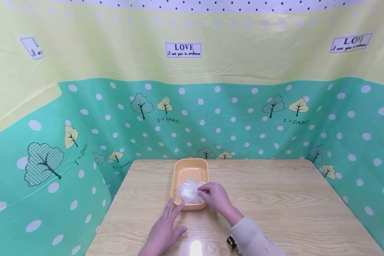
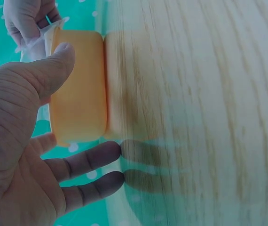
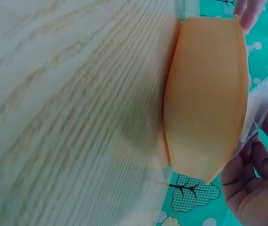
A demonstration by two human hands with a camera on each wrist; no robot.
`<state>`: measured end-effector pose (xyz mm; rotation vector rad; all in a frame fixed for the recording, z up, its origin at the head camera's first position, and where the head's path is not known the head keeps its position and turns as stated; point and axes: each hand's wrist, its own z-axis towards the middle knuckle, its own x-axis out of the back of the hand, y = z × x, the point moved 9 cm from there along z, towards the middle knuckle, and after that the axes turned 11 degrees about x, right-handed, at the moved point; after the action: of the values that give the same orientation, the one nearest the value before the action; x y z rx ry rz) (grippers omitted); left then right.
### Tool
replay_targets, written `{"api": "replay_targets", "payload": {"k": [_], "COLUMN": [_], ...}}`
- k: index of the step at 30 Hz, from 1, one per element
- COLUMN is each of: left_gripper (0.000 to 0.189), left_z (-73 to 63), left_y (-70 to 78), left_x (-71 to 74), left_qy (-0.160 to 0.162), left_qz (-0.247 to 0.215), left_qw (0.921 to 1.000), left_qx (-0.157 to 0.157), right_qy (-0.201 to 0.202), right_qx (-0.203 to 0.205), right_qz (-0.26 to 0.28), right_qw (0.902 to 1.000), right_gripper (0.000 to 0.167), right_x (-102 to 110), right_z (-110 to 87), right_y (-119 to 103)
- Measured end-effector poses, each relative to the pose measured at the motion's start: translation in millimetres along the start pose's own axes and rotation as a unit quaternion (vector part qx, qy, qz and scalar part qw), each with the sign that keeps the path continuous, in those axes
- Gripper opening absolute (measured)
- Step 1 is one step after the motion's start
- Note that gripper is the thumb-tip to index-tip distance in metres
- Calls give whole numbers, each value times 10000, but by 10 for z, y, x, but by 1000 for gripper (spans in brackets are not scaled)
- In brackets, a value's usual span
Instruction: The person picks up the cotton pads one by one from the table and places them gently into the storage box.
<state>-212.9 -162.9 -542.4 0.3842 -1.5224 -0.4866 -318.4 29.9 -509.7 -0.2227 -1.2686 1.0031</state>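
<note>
An orange plastic tub stands on the table, with a crumpled clear plastic bag inside its near half; something whitish shows through the bag, but its kind is unclear. My right hand pinches the bag's edge between thumb and fingers at the tub's right rim. The right wrist view shows the clear film rising over the rim beside the curled fingers. My left hand is at the tub's near left corner, fingers spread and fairly straight, the fingertips at the rim.
The tub rests on a wood-grain table. A green and yellow printed curtain surrounds the table at the back and sides. A small black object lies by the right sleeve.
</note>
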Motion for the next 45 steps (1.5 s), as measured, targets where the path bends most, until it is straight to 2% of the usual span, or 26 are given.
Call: {"api": "replay_targets", "payload": {"k": [12, 20, 30, 41, 45], "left_gripper": [80, 81, 81, 81, 82], "left_z": [1, 8, 1, 12, 16], "left_y": [5, -14, -10, -24, -27], "left_x": [4, -18, -4, -24, -29], "left_qy": [1, 27, 103, 67, 52], "left_qz": [31, 60, 80, 70, 59], "left_qw": [10000, 10000, 9999, 10000, 10000], "left_qx": [2, 21, -7, -10, 17], "right_qy": [-200, -240, -236, 49, 229], "right_qx": [247, 681, 569, 479, 429], "right_qz": [-288, -393, -237, -93, -76], "right_qw": [9991, 9966, 9978, 9988, 9988], "right_gripper": [15, 14, 19, 24, 24], "right_x": [-78, -161, -252, -187, -100], "right_z": [43, 127, 125, 121, 102], "right_y": [-118, -227, -228, -206, -199]}}
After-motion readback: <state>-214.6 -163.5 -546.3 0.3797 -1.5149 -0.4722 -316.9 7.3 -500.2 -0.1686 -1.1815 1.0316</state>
